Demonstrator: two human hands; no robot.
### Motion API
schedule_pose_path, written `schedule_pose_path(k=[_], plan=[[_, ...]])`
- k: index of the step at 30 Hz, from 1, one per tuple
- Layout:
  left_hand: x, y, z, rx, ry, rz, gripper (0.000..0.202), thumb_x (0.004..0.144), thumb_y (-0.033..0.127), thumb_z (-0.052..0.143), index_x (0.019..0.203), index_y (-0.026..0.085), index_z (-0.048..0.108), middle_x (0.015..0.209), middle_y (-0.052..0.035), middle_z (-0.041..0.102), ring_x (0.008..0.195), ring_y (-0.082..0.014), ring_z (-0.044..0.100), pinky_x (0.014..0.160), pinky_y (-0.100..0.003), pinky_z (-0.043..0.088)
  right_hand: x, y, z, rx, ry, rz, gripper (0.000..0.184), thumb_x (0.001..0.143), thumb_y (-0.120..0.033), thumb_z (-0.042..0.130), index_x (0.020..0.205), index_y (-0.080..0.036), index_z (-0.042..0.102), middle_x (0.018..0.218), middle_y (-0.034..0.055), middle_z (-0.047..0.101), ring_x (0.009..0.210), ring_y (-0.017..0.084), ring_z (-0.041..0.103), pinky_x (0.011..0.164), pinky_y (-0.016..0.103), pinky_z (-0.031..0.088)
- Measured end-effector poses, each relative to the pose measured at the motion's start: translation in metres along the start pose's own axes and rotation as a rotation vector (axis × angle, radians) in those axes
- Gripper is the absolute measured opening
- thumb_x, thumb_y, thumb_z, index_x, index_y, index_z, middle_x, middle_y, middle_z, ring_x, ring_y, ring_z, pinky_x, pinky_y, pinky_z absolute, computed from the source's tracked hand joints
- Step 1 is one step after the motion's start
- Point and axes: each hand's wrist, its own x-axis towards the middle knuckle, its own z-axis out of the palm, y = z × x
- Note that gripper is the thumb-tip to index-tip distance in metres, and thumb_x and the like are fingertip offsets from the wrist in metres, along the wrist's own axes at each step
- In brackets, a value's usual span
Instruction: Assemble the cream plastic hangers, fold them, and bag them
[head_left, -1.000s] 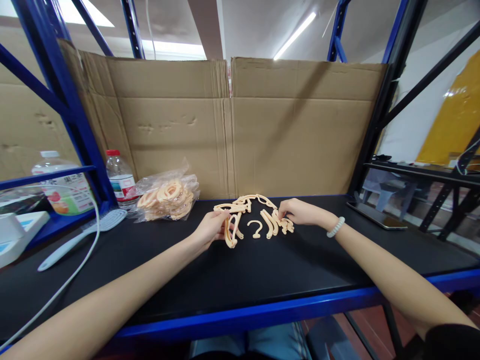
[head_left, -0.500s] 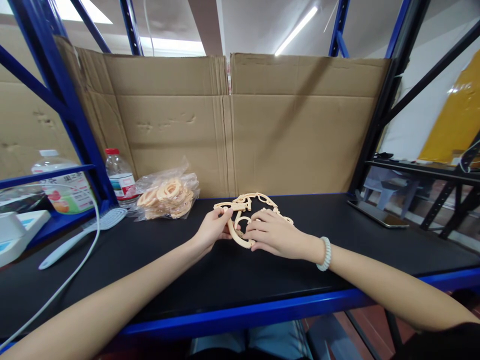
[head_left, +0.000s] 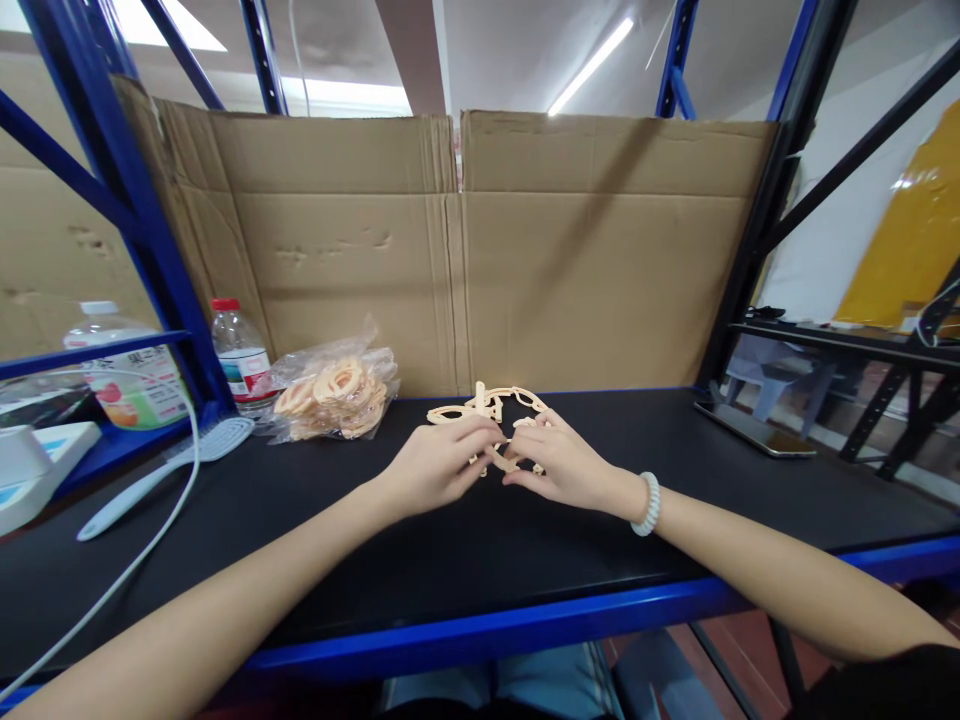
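Note:
My left hand [head_left: 439, 462] and my right hand [head_left: 559, 465] meet over the middle of the black shelf top [head_left: 450, 550]. Both pinch pale beige curved plastic pieces [head_left: 501, 458] held between their fingertips, slightly above the surface. Just behind the hands lies a loose heap of the same beige pieces [head_left: 491, 402], partly hidden by my fingers. My right wrist wears a white bead bracelet [head_left: 646, 503].
A clear bag of beige rings [head_left: 334, 392] lies at the back left beside a red-capped water bottle [head_left: 241, 355]. A white handled tool [head_left: 161, 470] and a white cable [head_left: 120, 580] lie at left. Cardboard walls [head_left: 465, 250] stand behind. A dark tablet [head_left: 754, 428] rests at right.
My right hand came in from the heap to meet the left. Both hands have lifted the curved pieces off the surface and closed together on them.

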Motion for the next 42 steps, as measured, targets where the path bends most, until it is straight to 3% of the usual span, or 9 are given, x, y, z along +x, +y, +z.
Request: schedule_pose_path(k=[4, 8, 15, 23, 29, 32, 35, 38, 42], plan=[[-0.001, 0.005, 0.001, 0.107, -0.089, 0.071, 0.022, 0.095, 0.029, 0.038, 0.097, 0.019, 0.058, 0.099, -0.0047, 0.065, 0.09, -0.0164, 0.06, 0.071, -0.025, 0.047, -0.001, -0.003, 0.002, -0.055, -0.033, -0.009, 0.019, 0.091, -0.034, 0.054, 0.082, -0.017, 0.055, 0.077, 0.0017, 0.058, 0.071, 0.015, 0.047, 0.077, 0.031, 0.033], [0.001, 0.004, 0.002, 0.183, -0.121, 0.108, 0.02, 0.094, 0.033, 0.042, 0.094, 0.017, 0.056, 0.095, -0.006, 0.062, 0.095, -0.0208, 0.054, 0.072, -0.028, 0.046, -0.001, -0.006, 0.001, -0.075, -0.05, -0.004, 0.02, 0.09, -0.034, 0.055, 0.079, -0.017, 0.054, 0.075, 0.0014, 0.056, 0.07, 0.015, 0.046, 0.078, 0.031, 0.033], [0.001, 0.011, 0.007, 0.149, -0.199, 0.015, 0.018, 0.094, 0.028, 0.041, 0.086, 0.017, 0.052, 0.086, -0.005, 0.06, 0.082, -0.0179, 0.056, 0.064, -0.025, 0.045, -0.001, -0.008, 0.003, -0.022, -0.036, -0.003, 0.019, 0.089, -0.031, 0.055, 0.077, -0.017, 0.053, 0.075, 0.0009, 0.056, 0.069, 0.014, 0.044, 0.079, 0.032, 0.032], [-0.001, 0.007, 0.009, 0.031, -0.164, 0.032, 0.007, 0.086, 0.014, 0.05, 0.082, 0.019, 0.053, 0.079, -0.0006, 0.062, 0.073, -0.0136, 0.058, 0.065, -0.021, 0.041, 0.0, -0.008, 0.007, 0.289, -0.038, 0.114, 0.015, 0.084, -0.029, 0.064, 0.076, -0.018, 0.057, 0.075, -0.001, 0.061, 0.075, 0.014, 0.051, 0.079, 0.032, 0.035], [0.001, -0.001, 0.0, 0.026, -0.137, 0.076, 0.014, 0.09, 0.017, 0.045, 0.081, 0.018, 0.055, 0.078, -0.0022, 0.061, 0.076, -0.0143, 0.057, 0.069, -0.022, 0.042, 0.002, 0.001, 0.009, 0.72, 0.047, 0.427, 0.025, 0.082, -0.041, 0.062, 0.079, -0.016, 0.059, 0.069, -0.0001, 0.061, 0.061, 0.012, 0.053, 0.057, 0.025, 0.041], [0.002, -0.009, -0.006, 0.027, -0.195, 0.056, 0.015, 0.092, 0.027, 0.046, 0.085, 0.019, 0.056, 0.085, -0.0033, 0.061, 0.08, -0.0153, 0.058, 0.07, -0.023, 0.044, 0.003, 0.012, 0.004, 0.632, 0.156, 0.449, 0.022, 0.079, -0.039, 0.064, 0.079, -0.017, 0.062, 0.069, 0.0001, 0.06, 0.062, 0.013, 0.053, 0.059, 0.026, 0.042], [0.0, -0.02, -0.006, 0.127, -0.295, 0.006, 0.011, 0.091, 0.024, 0.047, 0.091, 0.02, 0.057, 0.089, -0.0033, 0.06, 0.08, -0.0158, 0.058, 0.065, -0.023, 0.045, 0.003, 0.021, 0.002, 0.519, 0.234, 0.403, 0.017, 0.079, -0.034, 0.064, 0.077, -0.018, 0.063, 0.075, 0.0011, 0.062, 0.07, 0.014, 0.054, 0.067, 0.028, 0.043], [-0.003, -0.029, -0.002, 0.168, -0.369, 0.002, 0.012, 0.089, 0.018, 0.047, 0.094, 0.021, 0.058, 0.09, -0.0037, 0.059, 0.086, -0.0169, 0.057, 0.065, -0.022, 0.045, 0.003, 0.024, 0.003, 0.455, 0.234, 0.379, 0.012, 0.08, -0.031, 0.065, 0.078, -0.018, 0.064, 0.08, 0.002, 0.063, 0.077, 0.016, 0.057, 0.074, 0.03, 0.044], [-0.005, -0.034, 0.005, 0.091, -0.371, 0.028, 0.019, 0.086, 0.011, 0.047, 0.097, 0.022, 0.058, 0.1, -0.0045, 0.057, 0.097, -0.0174, 0.054, 0.072, -0.022, 0.046, 0.003, 0.025, 0.009, 0.374, 0.146, 0.281, 0.006, 0.08, -0.025, 0.067, 0.081, -0.019, 0.065, 0.083, 0.0021, 0.066, 0.085, 0.017, 0.057, 0.082, 0.033, 0.043]])
